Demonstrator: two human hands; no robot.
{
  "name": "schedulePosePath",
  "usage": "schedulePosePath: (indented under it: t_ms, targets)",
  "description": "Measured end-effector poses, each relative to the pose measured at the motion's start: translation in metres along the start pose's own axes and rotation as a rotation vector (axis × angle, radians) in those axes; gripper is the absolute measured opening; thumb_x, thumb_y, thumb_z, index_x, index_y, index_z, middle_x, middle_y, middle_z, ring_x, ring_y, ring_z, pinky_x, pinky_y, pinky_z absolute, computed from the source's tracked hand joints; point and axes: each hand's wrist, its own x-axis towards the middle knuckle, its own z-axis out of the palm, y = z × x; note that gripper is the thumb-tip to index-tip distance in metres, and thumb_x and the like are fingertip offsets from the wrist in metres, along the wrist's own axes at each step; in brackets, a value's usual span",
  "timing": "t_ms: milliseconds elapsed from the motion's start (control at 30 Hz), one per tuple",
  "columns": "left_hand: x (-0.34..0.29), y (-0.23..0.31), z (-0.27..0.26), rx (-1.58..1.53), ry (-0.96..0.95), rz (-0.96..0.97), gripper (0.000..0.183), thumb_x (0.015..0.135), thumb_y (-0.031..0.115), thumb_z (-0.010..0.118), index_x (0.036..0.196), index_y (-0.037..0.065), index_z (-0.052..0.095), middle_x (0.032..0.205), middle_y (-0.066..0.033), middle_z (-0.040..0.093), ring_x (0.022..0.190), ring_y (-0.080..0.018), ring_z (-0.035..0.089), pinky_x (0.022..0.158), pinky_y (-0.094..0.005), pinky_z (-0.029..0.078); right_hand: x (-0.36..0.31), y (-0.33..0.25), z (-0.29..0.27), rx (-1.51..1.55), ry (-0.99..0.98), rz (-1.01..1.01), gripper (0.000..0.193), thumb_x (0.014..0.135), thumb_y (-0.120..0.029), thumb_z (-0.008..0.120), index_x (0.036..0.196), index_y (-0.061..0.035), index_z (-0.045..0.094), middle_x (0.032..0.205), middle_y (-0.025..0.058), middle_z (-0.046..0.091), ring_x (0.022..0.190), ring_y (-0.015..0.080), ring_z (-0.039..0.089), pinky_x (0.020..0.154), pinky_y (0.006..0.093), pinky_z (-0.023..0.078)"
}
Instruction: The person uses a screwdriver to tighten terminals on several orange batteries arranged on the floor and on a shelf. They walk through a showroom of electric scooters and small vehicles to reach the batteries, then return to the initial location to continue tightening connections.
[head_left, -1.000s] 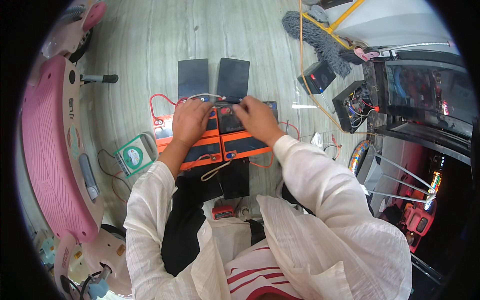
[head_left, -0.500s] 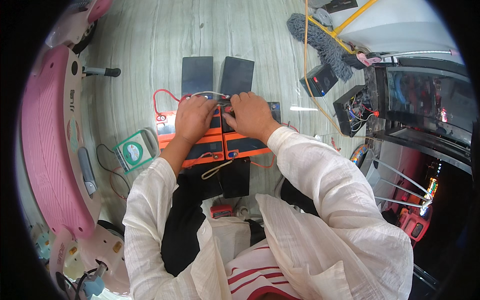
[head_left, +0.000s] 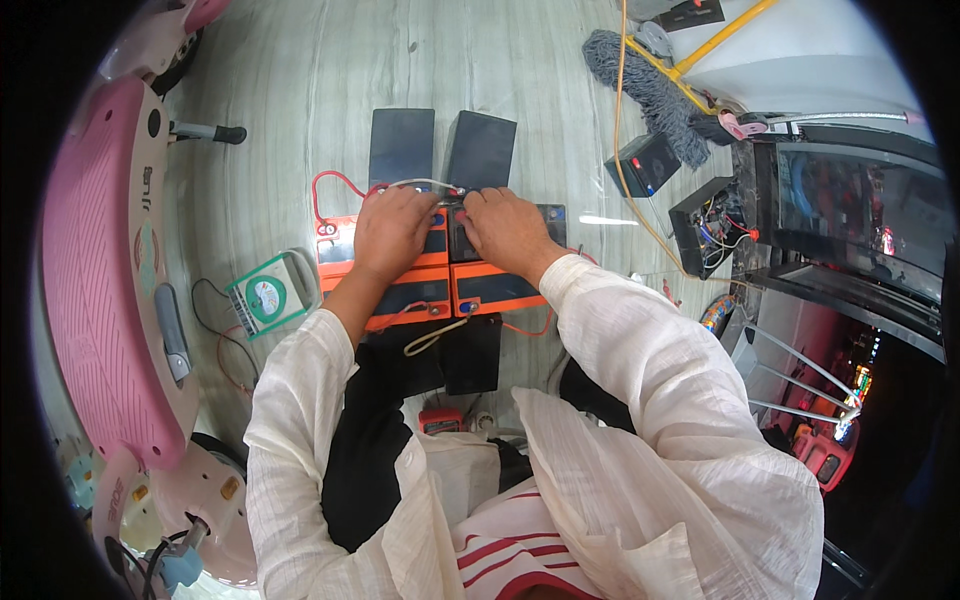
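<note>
Several batteries with orange and black cases [head_left: 497, 287] stand together on the floor before me. Two dark batteries [head_left: 402, 145] lie beyond them. My left hand [head_left: 393, 232] is closed over the far left of the group, fingertips at the battery terminals. Beside it, my right hand [head_left: 510, 235] is also closed, its fingertips near the same joint. Whatever they pinch is hidden. A red wire [head_left: 322, 183] loops from a left terminal toward my left fingers. The white wire [head_left: 425, 182] arches between the two dark batteries. Near me, a tan wire loop [head_left: 425, 343] joins the nearer side.
A green-and-white dial device [head_left: 267, 300] sits left, near a pink scooter [head_left: 120, 270]. At right are a black battery [head_left: 643, 163], an opened box with wires [head_left: 703, 228] and a grey mop [head_left: 650, 95]. A red meter-like device [head_left: 440, 420] lies close to me.
My right hand has shifted slightly, and its fingers have moved at the terminals. My left hand stays at about the same spot. The whole view has tilted a little.
</note>
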Motion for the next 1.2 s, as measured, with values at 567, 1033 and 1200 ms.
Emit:
schedulePosePath:
  t_ms: [567,1033,1200]
  targets:
    - [0.001,0.008,-0.009,0.005,-0.059,0.048,0.017,0.079,0.013,0.068,0.096,0.010,0.069,0.096,-0.0052,0.060,0.094,-0.0277,0.057,0.080,-0.0389,0.046,-0.084,0.053,-0.024,2.250,-0.025,0.533,0.026,0.086,-0.029,0.051,0.087,-0.0041,0.057,0.080,0.0090,0.055,0.071,0.0181,0.046,0.063,0.0302,0.038]
    - [0.000,0.010,-0.004,0.068,-0.068,0.057,0.020,0.079,0.012,0.067,0.098,0.008,0.067,0.097,-0.0077,0.062,0.092,-0.0289,0.058,0.080,-0.0391,0.046,-0.217,0.143,0.072,1.779,0.284,1.400,0.020,0.091,-0.028,0.055,0.085,-0.0093,0.060,0.069,-0.0011,0.049,0.062,0.0123,0.044,0.056,0.0267,0.037]
    - [0.001,0.014,-0.004,0.060,-0.046,0.069,0.023,0.076,0.010,0.067,0.099,0.007,0.066,0.098,-0.0085,0.062,0.092,-0.0291,0.059,0.080,-0.0392,0.047,-0.246,0.138,0.099,1.678,0.105,1.523,0.018,0.092,-0.026,0.053,0.081,-0.0115,0.058,0.065,-0.0035,0.043,0.056,0.0115,0.038,0.052,0.0275,0.035]
